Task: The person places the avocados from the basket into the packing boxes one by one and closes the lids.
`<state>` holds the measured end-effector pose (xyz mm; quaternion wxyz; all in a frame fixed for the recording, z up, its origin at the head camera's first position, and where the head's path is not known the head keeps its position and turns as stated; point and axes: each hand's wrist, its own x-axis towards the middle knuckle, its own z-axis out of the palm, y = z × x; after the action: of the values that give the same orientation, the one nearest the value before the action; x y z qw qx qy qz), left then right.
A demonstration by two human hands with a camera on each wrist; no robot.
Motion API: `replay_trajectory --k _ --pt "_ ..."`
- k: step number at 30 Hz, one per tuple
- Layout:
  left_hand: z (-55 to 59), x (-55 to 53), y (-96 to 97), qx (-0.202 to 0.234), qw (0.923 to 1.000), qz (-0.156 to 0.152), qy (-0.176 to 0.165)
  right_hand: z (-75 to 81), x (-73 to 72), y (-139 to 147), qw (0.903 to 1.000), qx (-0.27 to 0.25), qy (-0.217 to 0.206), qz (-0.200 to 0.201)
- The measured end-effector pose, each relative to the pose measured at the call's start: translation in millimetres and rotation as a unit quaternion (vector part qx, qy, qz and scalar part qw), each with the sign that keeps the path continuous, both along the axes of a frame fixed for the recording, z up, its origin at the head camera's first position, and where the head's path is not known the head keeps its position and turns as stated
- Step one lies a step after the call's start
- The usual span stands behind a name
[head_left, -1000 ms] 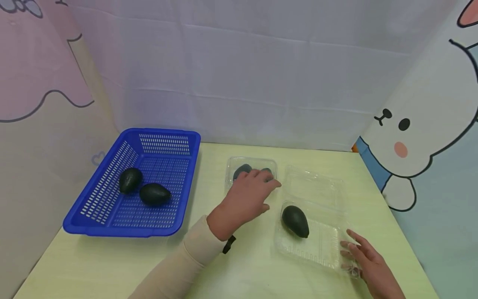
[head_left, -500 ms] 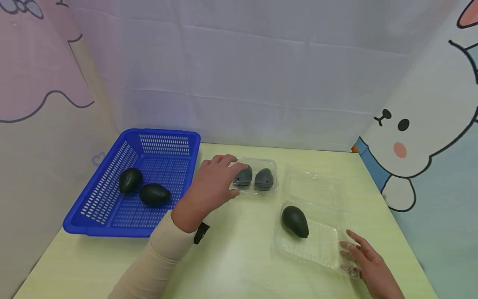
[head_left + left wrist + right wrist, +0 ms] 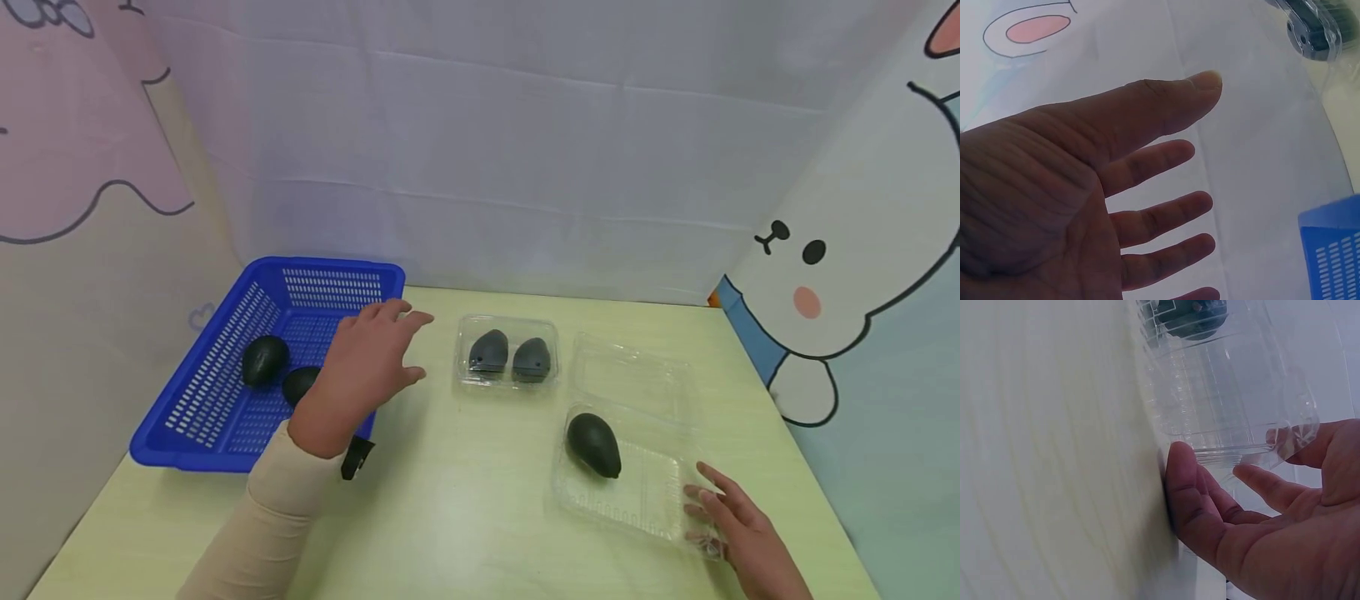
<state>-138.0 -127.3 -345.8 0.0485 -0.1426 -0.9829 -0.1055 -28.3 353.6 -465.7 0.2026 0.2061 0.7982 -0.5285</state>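
Note:
My left hand [image 3: 360, 358], empty with fingers spread, is over the right side of the blue plastic basket [image 3: 213, 461] in the head view. In it lie two dark green avocados, one on the left [image 3: 265, 361] and one [image 3: 300, 385] partly hidden by that hand. My right hand [image 3: 750, 533] touches the right edge of an open clear plastic clamshell box [image 3: 637, 500] with loosely bent fingers; some fingers show through the plastic in the right wrist view. An avocado [image 3: 594, 446] lies in the left half of the box's base, with the lid folded back behind.
Behind, at the table's middle, a closed clear box [image 3: 510, 321] holds two avocados. The pale table [image 3: 450, 517] ends at a white cloth backdrop [image 3: 510, 167], with cartoon-printed cloth on both sides.
My left hand has moved left, from over the closed box to over the basket's right side, uncovering both avocados in that box. My right hand stays at the open box.

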Motion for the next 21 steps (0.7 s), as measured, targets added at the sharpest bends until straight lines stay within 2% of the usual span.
replay_trajectory --k 7,13,21 --pt "-0.8 1.3 -23.5 -0.004 0.9991 0.026 -0.033 -0.1 0.0 -1 1.0000 -0.009 0.004 0.001" --pt "-3.1 2.5 -42.5 -0.011 0.9976 0.035 -0.059 -1.1 -0.2 0 0.9999 -0.010 -0.002 -0.005" --pt "-15.2 3.3 -59.8 -0.013 0.9946 0.048 -0.091 -2.0 0.6 2 0.9998 -0.017 -0.002 -0.010"
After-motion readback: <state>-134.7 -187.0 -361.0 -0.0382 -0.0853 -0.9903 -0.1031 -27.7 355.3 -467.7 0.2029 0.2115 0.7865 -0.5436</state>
